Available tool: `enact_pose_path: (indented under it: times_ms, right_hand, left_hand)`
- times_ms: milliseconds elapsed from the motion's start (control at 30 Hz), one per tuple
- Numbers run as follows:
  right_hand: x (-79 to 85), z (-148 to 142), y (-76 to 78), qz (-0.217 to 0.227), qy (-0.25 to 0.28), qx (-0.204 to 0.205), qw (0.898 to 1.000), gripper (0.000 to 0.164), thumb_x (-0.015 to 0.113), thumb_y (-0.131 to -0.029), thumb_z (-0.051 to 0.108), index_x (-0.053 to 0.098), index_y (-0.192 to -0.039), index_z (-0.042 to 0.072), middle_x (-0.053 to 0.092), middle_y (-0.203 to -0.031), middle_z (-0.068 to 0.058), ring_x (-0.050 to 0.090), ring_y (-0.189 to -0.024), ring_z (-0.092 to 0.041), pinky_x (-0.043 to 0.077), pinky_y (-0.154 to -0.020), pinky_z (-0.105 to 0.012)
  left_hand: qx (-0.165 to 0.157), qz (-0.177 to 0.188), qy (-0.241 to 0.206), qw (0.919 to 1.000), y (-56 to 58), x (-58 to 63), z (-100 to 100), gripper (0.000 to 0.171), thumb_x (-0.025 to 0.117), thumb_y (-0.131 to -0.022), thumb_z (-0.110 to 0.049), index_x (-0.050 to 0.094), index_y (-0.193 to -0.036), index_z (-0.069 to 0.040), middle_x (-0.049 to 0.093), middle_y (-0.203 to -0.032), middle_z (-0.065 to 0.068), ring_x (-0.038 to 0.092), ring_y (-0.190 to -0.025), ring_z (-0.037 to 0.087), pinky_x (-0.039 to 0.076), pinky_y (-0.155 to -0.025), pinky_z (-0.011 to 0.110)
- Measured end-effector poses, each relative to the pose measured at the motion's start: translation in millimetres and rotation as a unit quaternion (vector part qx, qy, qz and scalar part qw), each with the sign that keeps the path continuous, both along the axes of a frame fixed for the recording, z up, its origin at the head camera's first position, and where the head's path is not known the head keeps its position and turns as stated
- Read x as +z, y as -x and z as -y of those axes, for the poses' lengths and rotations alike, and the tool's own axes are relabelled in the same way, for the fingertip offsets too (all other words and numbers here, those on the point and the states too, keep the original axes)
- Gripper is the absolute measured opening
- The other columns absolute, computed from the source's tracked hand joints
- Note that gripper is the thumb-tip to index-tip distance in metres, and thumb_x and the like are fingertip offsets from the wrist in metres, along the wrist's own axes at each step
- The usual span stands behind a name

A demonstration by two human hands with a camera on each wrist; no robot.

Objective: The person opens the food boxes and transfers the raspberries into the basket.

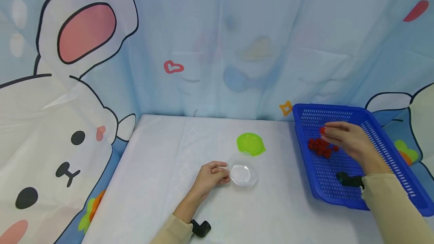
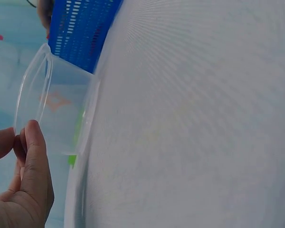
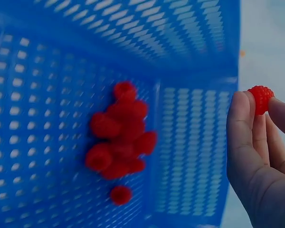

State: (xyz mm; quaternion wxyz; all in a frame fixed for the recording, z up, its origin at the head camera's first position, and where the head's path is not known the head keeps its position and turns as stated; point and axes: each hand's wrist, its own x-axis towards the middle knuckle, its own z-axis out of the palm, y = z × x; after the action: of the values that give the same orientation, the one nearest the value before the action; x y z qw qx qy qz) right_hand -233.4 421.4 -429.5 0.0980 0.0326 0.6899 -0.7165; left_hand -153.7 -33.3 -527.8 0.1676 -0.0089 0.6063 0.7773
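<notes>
Between thumb and fingers, my right hand (image 1: pixel 349 142) pinches a single raspberry (image 3: pixel 261 99) above the blue basket (image 1: pixel 306 176). Below it, a small heap of raspberries (image 3: pixel 118 137) lies on the basket's floor, with one berry (image 3: pixel 120 195) a little apart. My left hand (image 1: pixel 211 176) pinches the rim of a clear plastic cup (image 1: pixel 242 172) that stands upright on the table; the left wrist view shows thumb and fingertips at that rim (image 2: pixel 20 95). No berry shows inside the cup. Just behind it lies a bright green lid (image 1: pixel 251 144).
A white cloth covers the table (image 1: pixel 162 153). At its back hangs a light blue curtain (image 1: pixel 203 29) with cartoon prints. The perforated basket walls rise on the right side, around the berries. Black wrist camera mounts (image 1: pixel 201 229) sit at both sleeves.
</notes>
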Motion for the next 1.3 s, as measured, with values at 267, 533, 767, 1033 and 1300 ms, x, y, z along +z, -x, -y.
enact_pose_path:
  times_ms: [267,533,767,1033,1300]
  right_hand:
    - [-24.4,-26,9.4,0.033,-0.094,-0.032,0.994,0.034,0.059,-0.102,0.010,0.049,-0.134,0.002,0.066,-0.096,0.016,0.070,-0.089,-0.007,0.059,-0.084,-0.030]
    - [-43.0,-37,11.9,0.040,-0.184,-0.057,0.980,0.045,0.048,-0.106,0.008,0.035,-0.145,-0.012,0.060,-0.103,0.008,0.068,-0.087,-0.005,0.056,-0.090,-0.038]
    - [-52.8,-42,11.7,0.063,-0.195,-0.077,0.976,0.047,0.045,-0.105,0.004,0.031,-0.145,-0.017,0.042,-0.133,-0.030,0.067,-0.080,-0.003,0.056,-0.090,-0.041]
    - [-52.3,-46,9.3,0.067,-0.161,-0.079,0.981,0.028,0.047,-0.104,0.006,0.049,-0.131,-0.003,0.057,-0.101,0.005,0.068,-0.082,-0.007,0.057,-0.089,-0.039]
    - [-44.6,-43,8.8,0.067,-0.145,-0.077,0.984,0.032,0.051,-0.104,0.012,0.047,-0.132,-0.003,0.061,-0.091,0.015,0.067,-0.082,-0.006,0.058,-0.088,-0.038]
  left_hand:
    - [0.004,0.003,0.005,1.0000,1.0,-0.5,1,0.033,0.069,-0.092,0.003,0.058,-0.121,0.012,0.070,-0.091,0.017,0.069,-0.080,0.018,0.061,-0.078,0.034]
    - [0.003,0.004,0.000,1.0000,0.9,0.0,2,0.034,0.068,-0.092,0.003,0.058,-0.122,0.012,0.069,-0.091,0.017,0.069,-0.081,0.019,0.061,-0.079,0.034]
    - [0.001,0.004,-0.001,1.0000,0.9,-0.9,3,0.035,0.068,-0.092,0.003,0.057,-0.123,0.013,0.069,-0.092,0.018,0.069,-0.081,0.018,0.061,-0.079,0.034]
    - [0.002,0.004,0.003,1.0000,0.7,-0.3,2,0.034,0.068,-0.092,0.003,0.058,-0.123,0.012,0.069,-0.091,0.016,0.068,-0.081,0.018,0.061,-0.079,0.034]
    - [0.001,0.002,0.003,1.0000,0.0,1.0,2,0.034,0.068,-0.093,0.002,0.057,-0.123,0.012,0.069,-0.091,0.015,0.068,-0.081,0.018,0.061,-0.079,0.034]
